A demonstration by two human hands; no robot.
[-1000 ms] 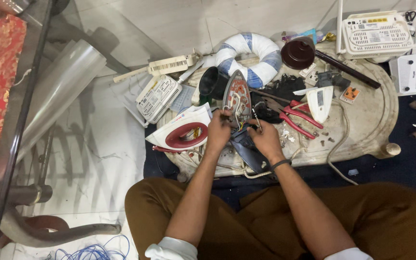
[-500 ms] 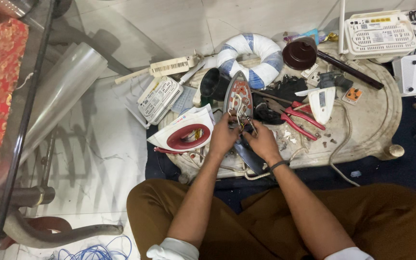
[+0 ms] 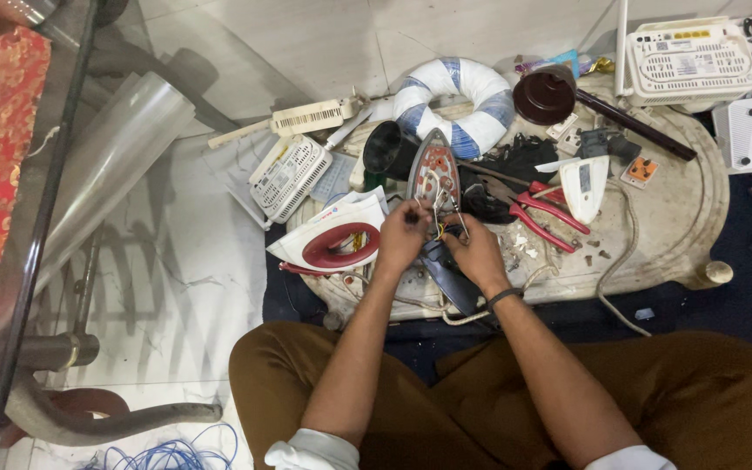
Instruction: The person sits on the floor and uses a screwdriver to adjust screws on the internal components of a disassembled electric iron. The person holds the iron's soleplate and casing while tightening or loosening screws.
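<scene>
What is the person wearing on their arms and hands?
Both arms are bare from the elbows down, with white sleeves rolled up near the elbows. The left hand wears nothing. The right hand has no glove either, but a thin dark band circles its wrist. No rings can be made out.

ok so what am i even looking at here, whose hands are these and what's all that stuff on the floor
The picture comes from a camera worn on a person's head, looking down at their own two bare hands; they sit on the floor in brown trousers. The left hand and right hand pinch thin wires at the opened base of a clothes iron. All this lies on a pale oval board. Beside the left hand is the iron's white and red cover. Red-handled pliers lie to the right, and a blue and white ring sits behind. Exactly which wire each hand grips is too small to tell.
</scene>
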